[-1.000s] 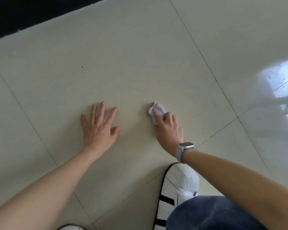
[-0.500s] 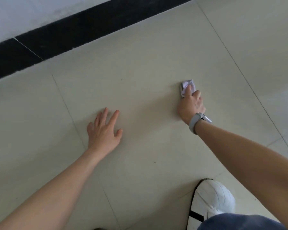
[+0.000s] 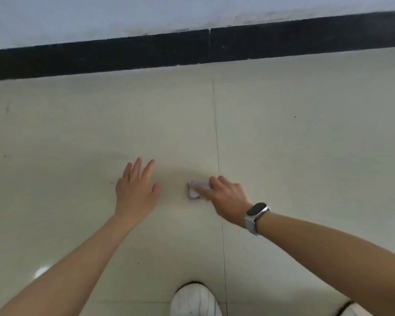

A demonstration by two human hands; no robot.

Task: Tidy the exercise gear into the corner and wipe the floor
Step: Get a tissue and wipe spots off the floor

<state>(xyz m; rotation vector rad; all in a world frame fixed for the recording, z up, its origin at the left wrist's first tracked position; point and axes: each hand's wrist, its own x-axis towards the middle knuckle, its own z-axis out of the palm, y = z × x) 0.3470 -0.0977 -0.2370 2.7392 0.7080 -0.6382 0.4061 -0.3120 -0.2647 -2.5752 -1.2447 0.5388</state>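
Note:
My right hand [image 3: 226, 197], with a watch on its wrist, grips a small crumpled pale lilac cloth [image 3: 197, 190] and holds it down on the cream floor tile [image 3: 306, 156]. The thumb lies across the cloth's near side and curled fingers cover its far right side. The cloth sits just left of a grout line [image 3: 217, 144]. My left hand [image 3: 135, 190] rests flat on the floor a short way to the cloth's left, fingers straight and spread. No exercise gear is in view.
A black skirting strip [image 3: 192, 51] runs along the foot of a pale wall [image 3: 146, 14] at the far side. My white shoe [image 3: 195, 299] stands at the bottom middle. Small dark specks dot the tiles.
My right hand has drawn the cloth back and leftward, close to my left hand. My view has swung up and round, so the wall now faces me squarely.

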